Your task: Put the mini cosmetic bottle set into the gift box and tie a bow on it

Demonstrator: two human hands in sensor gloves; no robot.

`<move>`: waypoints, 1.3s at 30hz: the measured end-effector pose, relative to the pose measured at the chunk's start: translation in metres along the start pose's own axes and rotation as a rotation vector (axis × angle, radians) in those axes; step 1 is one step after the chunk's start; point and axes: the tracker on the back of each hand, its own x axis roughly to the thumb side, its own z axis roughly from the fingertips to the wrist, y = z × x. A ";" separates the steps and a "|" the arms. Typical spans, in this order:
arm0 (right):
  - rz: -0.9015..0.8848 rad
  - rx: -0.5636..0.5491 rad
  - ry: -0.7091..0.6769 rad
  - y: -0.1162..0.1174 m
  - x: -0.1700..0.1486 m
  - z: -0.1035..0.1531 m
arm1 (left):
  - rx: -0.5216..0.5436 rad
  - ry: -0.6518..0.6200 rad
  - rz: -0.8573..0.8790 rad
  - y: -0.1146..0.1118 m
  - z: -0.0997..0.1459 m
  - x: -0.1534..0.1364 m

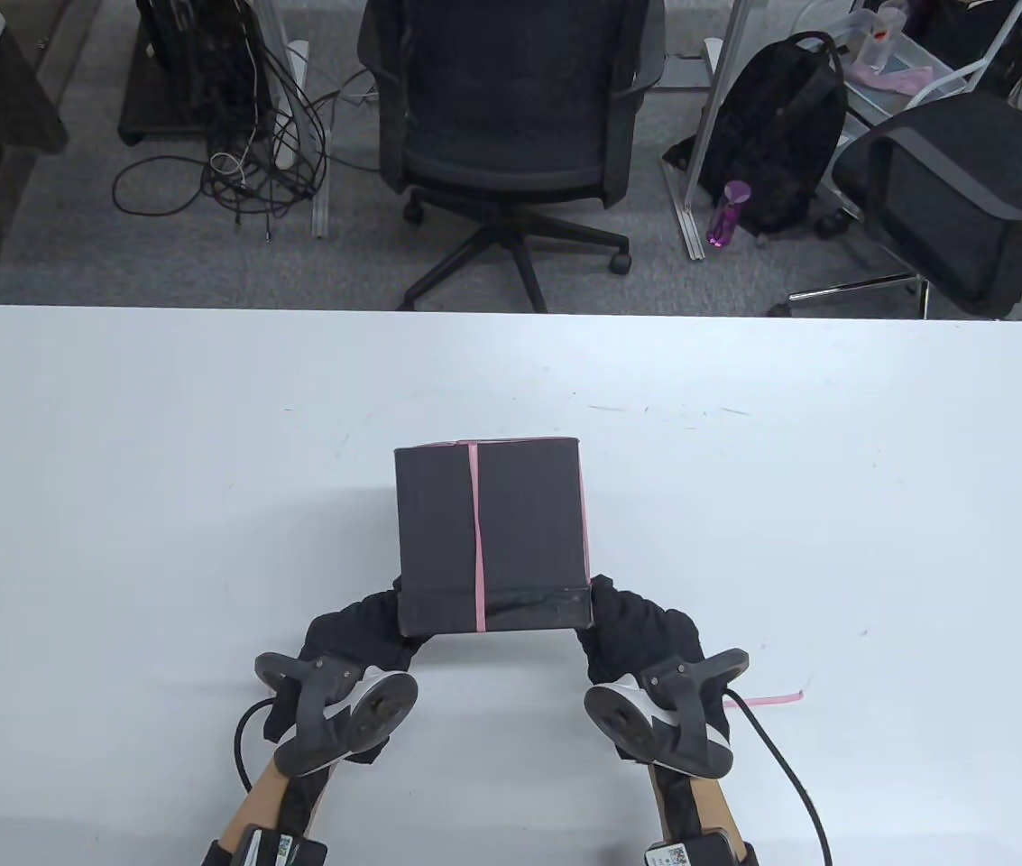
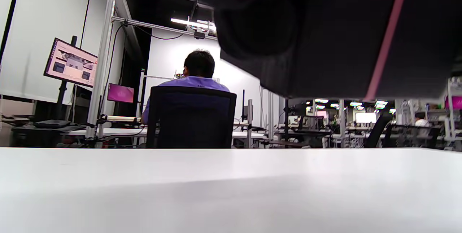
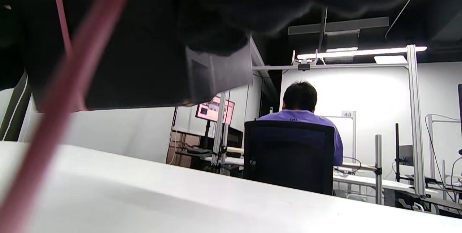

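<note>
A black gift box (image 1: 488,532) with a thin pink ribbon (image 1: 476,541) running over its top and front is held between both hands near the table's front. My left hand (image 1: 357,627) grips its near left lower corner, and my right hand (image 1: 637,622) grips the near right one. In the left wrist view the box (image 2: 325,45) hangs clear above the table, with the ribbon (image 2: 384,45) across its underside. The right wrist view shows the box (image 3: 137,63) likewise raised, with a blurred ribbon strand (image 3: 54,117) hanging close to the camera. No cosmetic bottles are visible.
A loose ribbon end (image 1: 772,699) lies on the white table (image 1: 114,541) right of my right hand. Beyond the far edge stand two office chairs (image 1: 511,135), a black backpack (image 1: 781,126) and a purple bottle (image 1: 727,215). A person (image 3: 303,110) sits at another desk.
</note>
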 end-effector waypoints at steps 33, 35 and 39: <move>-0.621 0.192 0.200 0.010 -0.027 0.002 | -0.273 0.268 0.558 0.004 -0.002 -0.011; -0.619 0.196 0.197 0.011 -0.027 0.002 | -0.287 0.273 0.568 0.004 -0.002 -0.012; -0.621 0.202 0.193 0.011 -0.028 0.002 | -0.293 0.275 0.561 0.004 -0.002 -0.012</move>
